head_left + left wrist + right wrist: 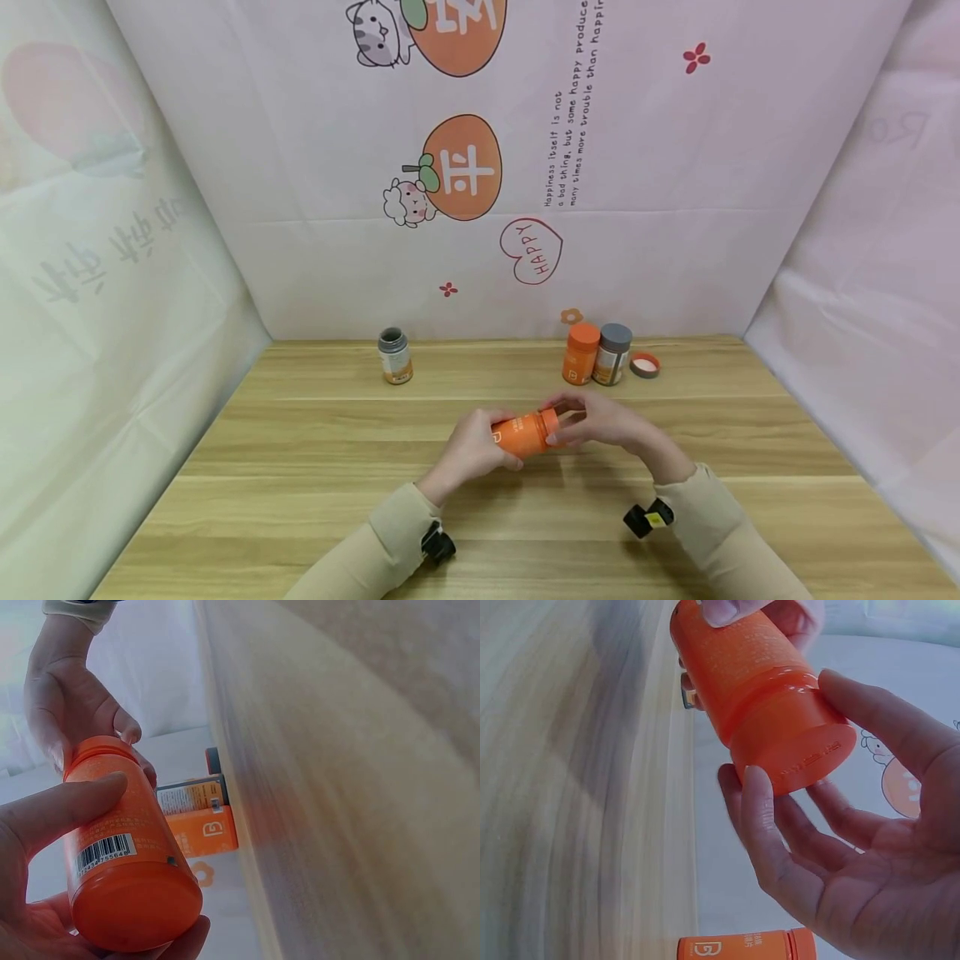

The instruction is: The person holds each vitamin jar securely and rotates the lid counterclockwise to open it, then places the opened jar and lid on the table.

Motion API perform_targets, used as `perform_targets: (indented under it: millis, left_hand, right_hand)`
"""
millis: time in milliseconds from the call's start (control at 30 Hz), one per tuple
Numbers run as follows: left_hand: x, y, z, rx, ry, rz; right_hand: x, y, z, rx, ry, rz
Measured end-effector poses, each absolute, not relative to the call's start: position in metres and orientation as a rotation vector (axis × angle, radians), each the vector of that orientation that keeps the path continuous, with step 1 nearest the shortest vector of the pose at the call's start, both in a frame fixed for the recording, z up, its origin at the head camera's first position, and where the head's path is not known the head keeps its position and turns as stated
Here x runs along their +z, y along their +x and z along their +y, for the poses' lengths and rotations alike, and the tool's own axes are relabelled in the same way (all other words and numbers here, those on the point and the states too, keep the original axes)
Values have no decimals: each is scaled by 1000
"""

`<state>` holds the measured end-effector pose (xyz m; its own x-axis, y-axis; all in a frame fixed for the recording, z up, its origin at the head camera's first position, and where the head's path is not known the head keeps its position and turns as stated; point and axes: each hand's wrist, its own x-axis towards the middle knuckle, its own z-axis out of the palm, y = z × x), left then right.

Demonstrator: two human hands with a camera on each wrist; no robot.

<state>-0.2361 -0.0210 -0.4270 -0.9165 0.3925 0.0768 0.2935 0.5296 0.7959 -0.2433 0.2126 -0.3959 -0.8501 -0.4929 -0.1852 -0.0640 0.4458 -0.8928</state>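
An orange bottle (521,435) is held tilted above the table, its capped end toward the right. My left hand (474,448) grips the bottle's body, and the thumb lies along its side in the left wrist view. At the other end, my right hand (603,418) holds the orange cap (799,746) between thumb and curled fingers. The cap sits on the bottle's neck. A barcode (105,853) shows near the bottle's base. The palm of the right hand is apart from the cap.
At the back right, a second orange bottle (579,357) with its cap on stands beside a grey-capped bottle (611,358). A loose cap (645,365) lies right of them. Back left stands an uncapped grey bottle (396,357). Printed cloth (337,250) walls the wooden table (300,467).
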Motion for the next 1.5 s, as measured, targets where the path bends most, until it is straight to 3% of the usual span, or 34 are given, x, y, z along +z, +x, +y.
perform_targets:
  millis: [367,900,1500]
  left_hand:
    - [-429,-236,-22,1369,600,2632]
    - [-425,-233,-23,1407,597,2584]
    - [-427,-235,-24,1400,592,2589]
  right_hand:
    - [-398,-238,209,-1436,-563,2360]
    - [-408,-235,209,-1397,-952,2502]
    - [-413,-232,210,-1428,-965,2531]
